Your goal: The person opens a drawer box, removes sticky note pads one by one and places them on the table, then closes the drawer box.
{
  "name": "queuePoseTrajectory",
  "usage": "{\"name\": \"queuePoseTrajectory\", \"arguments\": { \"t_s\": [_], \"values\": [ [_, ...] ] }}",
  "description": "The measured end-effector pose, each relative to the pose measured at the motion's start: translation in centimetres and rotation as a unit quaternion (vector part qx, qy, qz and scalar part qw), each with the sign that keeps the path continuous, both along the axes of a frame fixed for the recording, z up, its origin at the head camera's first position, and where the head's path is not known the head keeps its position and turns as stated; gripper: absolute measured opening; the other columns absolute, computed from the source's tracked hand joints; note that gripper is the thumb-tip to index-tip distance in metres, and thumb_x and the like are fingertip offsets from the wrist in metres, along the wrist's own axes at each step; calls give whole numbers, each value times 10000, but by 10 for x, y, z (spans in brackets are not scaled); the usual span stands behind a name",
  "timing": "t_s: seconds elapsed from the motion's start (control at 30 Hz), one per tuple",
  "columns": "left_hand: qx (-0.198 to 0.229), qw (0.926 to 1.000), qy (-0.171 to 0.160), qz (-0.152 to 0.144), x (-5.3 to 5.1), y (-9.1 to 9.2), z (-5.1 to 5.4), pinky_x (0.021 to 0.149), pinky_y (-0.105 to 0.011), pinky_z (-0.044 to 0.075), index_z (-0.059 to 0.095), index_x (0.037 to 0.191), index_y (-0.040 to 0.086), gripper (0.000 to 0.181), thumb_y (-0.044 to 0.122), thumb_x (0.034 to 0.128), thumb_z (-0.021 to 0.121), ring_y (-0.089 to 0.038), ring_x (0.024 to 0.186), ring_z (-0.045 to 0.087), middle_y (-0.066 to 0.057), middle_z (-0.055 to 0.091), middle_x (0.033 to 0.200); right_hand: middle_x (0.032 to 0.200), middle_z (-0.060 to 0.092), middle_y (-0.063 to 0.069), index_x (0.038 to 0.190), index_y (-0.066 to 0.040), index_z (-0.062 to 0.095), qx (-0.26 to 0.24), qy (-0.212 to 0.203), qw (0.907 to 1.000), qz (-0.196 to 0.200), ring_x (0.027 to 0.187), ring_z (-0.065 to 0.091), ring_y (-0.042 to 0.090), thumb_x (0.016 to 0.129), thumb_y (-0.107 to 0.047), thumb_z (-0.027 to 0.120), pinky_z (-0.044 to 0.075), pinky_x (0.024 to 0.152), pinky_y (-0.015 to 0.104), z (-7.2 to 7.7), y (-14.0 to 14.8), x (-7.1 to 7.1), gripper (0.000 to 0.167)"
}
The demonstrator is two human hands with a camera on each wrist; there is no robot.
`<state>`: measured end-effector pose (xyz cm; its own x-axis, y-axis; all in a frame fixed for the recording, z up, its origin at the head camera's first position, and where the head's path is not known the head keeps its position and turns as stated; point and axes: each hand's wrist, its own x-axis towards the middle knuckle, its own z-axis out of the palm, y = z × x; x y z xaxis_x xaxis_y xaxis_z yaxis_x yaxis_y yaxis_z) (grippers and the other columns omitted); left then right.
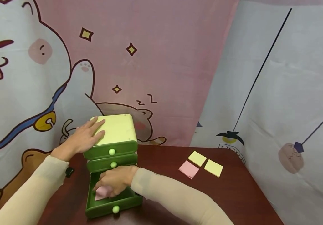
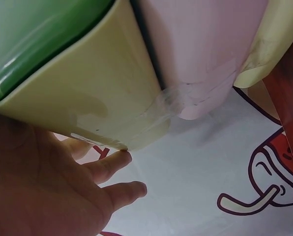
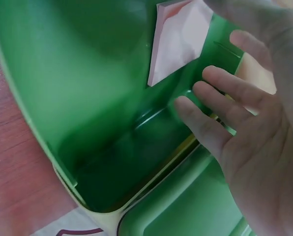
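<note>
A small drawer cabinet (image 1: 119, 128) with a pale yellow top and green drawer fronts stands on the table. Its bottom drawer (image 1: 100, 212) is pulled out, and a pink sticky note pad (image 3: 178, 46) lies inside. Over that drawer is my right hand (image 1: 117, 180), its fingers loosely spread in the right wrist view; the thumb overlaps the pad's edge, and I cannot tell whether it touches. My left hand (image 1: 86, 136) rests on the cabinet's top left edge with fingers extended. In the left wrist view its fingers (image 2: 112, 167) lie along the yellow casing (image 2: 97, 93).
To the right on the dark red table (image 1: 161, 162) lie a pink note pad (image 1: 189, 169) and two yellow note pads, one behind (image 1: 197, 158) and one at the right (image 1: 213, 168). Printed cloth (image 1: 164, 62) hangs behind the table. A small dark object (image 1: 69, 172) sits left of the cabinet.
</note>
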<state>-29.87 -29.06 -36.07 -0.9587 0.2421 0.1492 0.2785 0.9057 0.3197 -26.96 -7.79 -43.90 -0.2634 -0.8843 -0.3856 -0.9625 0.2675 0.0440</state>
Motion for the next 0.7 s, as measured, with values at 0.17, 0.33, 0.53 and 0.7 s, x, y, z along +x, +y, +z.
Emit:
{"name": "queuePoseTrajectory", "arguments": {
  "t_s": [0.17, 0.33, 0.53, 0.7],
  "values": [
    [22, 10000, -30, -12, 0, -1, 0, 1302, -969, 142, 270, 1873, 150, 778, 603, 1247, 358, -691, 1738, 174, -314, 117, 1941, 1661, 625, -199, 1714, -446, 583, 175, -126, 9998, 17, 1467, 607, -62, 1087, -379, 856, 533, 1143, 127, -1, -10, 2, 688],
    [47, 10000, -6, 3, 1, -1, 0, 1302, -968, 144, 273, 1873, 151, 776, 602, 1248, 365, -688, 1739, 172, -313, 122, 1941, 1465, 717, -188, 1587, -426, 721, 239, -60, 9996, 150, 1319, 683, -53, 1072, -362, 879, 549, 1088, 106, -3, -16, 4, 542],
    [46, 10000, 50, -4, 1, -2, -2, 1295, -973, 149, 292, 1867, 142, 763, 583, 1250, 383, -697, 1731, 183, -321, 139, 1935, 1460, 669, -174, 1605, -426, 674, 499, 245, 9984, 79, 1226, 685, -37, 1073, -403, 873, 567, 1045, 117, -7, -22, 11, 569],
    [-20, 10000, 74, 4, -1, -1, -2, 1298, -966, 172, 292, 1865, 135, 761, 577, 1252, 383, -689, 1731, 200, -323, 142, 1933, 1555, 653, -167, 1697, -444, 551, 683, 682, 9953, 44, 1221, 710, -15, 1083, -409, 857, 586, 1062, 142, -10, -26, 17, 687]
  ]
}}
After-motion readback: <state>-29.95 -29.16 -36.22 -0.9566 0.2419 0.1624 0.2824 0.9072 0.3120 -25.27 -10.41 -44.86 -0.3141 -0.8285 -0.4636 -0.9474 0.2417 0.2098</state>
